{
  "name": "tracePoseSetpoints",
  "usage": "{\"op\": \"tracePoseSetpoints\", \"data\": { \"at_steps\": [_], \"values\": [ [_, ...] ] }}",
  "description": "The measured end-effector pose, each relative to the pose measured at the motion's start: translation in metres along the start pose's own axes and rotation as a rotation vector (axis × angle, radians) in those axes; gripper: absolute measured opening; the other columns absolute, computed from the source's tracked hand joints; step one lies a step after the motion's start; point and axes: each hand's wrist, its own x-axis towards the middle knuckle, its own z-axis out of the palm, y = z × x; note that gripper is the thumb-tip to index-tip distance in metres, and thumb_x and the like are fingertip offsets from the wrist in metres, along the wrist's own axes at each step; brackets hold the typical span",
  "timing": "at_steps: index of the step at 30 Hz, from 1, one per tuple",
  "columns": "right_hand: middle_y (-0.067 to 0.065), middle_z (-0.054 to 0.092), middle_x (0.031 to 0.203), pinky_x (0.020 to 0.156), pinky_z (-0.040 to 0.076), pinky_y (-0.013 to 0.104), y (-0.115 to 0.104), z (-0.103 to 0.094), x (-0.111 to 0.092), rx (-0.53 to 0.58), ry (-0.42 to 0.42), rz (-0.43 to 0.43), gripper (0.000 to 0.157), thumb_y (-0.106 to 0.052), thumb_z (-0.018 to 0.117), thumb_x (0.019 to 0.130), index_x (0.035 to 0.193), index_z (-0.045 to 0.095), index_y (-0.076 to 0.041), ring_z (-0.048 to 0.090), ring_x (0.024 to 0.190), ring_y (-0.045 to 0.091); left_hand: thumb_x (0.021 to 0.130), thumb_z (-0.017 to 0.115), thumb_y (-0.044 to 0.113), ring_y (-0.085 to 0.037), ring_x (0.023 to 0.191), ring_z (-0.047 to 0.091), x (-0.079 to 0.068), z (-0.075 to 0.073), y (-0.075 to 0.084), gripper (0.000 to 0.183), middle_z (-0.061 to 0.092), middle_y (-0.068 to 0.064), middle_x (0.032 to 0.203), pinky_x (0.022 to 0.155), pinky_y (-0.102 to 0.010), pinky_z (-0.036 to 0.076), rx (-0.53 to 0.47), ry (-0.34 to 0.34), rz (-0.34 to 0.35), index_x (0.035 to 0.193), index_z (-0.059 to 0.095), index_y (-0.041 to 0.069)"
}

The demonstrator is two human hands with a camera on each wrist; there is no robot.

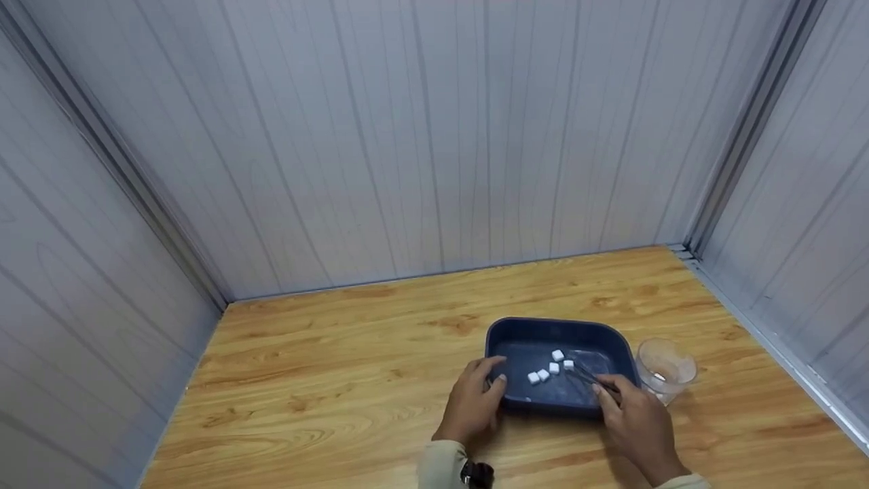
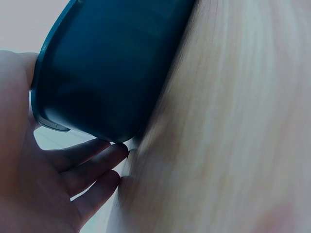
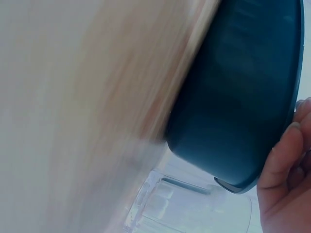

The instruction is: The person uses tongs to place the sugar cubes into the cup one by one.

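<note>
Pinching dark tweezers (image 1: 586, 375), the right hand (image 1: 639, 418) is holding their tips at one of five white cubes (image 1: 544, 374); I cannot tell if the tips are squeezing it. The left hand (image 1: 470, 402) is gripping the left rim of the blue tray (image 1: 553, 407), which is sitting toward the right edge of the bench (image 1: 326, 380). That cube could be slipping loose if the squeeze is too weak or crooked. A clear cup (image 1: 684, 370) is standing just beside the tray's right wall, so a bump from the right hand could be tipping it. The cubes are looking small and blocky, and four are lying near the tips, inside the tray.
</note>
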Motion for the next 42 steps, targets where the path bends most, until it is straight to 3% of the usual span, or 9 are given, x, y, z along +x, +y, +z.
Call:
{"op": "tracePoseSetpoints", "data": {
  "at_steps": [11, 19, 27, 33, 42],
  "values": [
    [-0.003, 0.063, 0.068, 0.050, 0.037, 0.034, 0.0002, 0.0016, -0.0012, 0.013, 0.008, 0.007, 0.016, -0.012, 0.074, 0.077, 0.093, 0.071, -0.011, 0.047, 0.055, 0.013, 0.093, 0.051, 0.034, -0.007, 0.094, 0.051, -0.0011, -0.0016, -0.0009, 0.033, 0.048, 0.013, 0.124, 0.089, -0.036, 0.041, -0.001, 0.000, 0.008, 0.126, 0.055, 0.034],
    [0.003, 0.068, 0.075, 0.055, 0.043, 0.042, 0.0011, 0.0025, -0.0012, 0.031, -0.008, 0.025, 0.017, -0.013, 0.073, 0.078, 0.095, 0.071, -0.011, 0.060, 0.063, 0.019, 0.094, 0.051, 0.035, -0.006, 0.091, 0.050, -0.0020, -0.0027, -0.0022, 0.035, 0.047, 0.016, 0.125, 0.087, -0.035, 0.040, -0.001, -0.008, 0.002, 0.128, 0.054, 0.034],
    [0.004, 0.069, 0.081, 0.062, 0.045, 0.044, 0.0037, 0.0009, -0.0006, 0.051, -0.010, 0.025, 0.018, -0.011, 0.073, 0.078, 0.096, 0.071, -0.011, 0.062, 0.073, 0.021, 0.094, 0.051, 0.035, -0.006, 0.093, 0.050, -0.0005, -0.0009, -0.0025, 0.033, 0.047, 0.014, 0.126, 0.086, -0.036, 0.041, -0.006, -0.007, 0.003, 0.126, 0.054, 0.037],
    [0.000, 0.070, 0.084, 0.064, 0.048, 0.040, 0.0024, -0.0008, -0.0016, 0.046, -0.027, 0.043, 0.017, -0.013, 0.072, 0.080, 0.097, 0.071, -0.012, 0.063, 0.077, 0.017, 0.093, 0.051, 0.034, -0.006, 0.093, 0.050, -0.0009, -0.0006, -0.0013, 0.033, 0.047, 0.014, 0.125, 0.088, -0.035, 0.040, -0.015, -0.009, -0.009, 0.126, 0.055, 0.035],
    [-0.009, 0.063, 0.070, 0.055, 0.044, 0.027, 0.0012, -0.0051, -0.0034, 0.046, -0.069, 0.099, 0.017, -0.016, 0.069, 0.083, 0.100, 0.070, -0.013, 0.055, 0.059, 0.004, 0.093, 0.052, 0.035, -0.007, 0.096, 0.050, 0.0003, 0.0018, -0.0023, 0.034, 0.048, 0.013, 0.125, 0.090, -0.037, 0.040, -0.001, -0.009, -0.011, 0.126, 0.056, 0.033]
  ]
}}
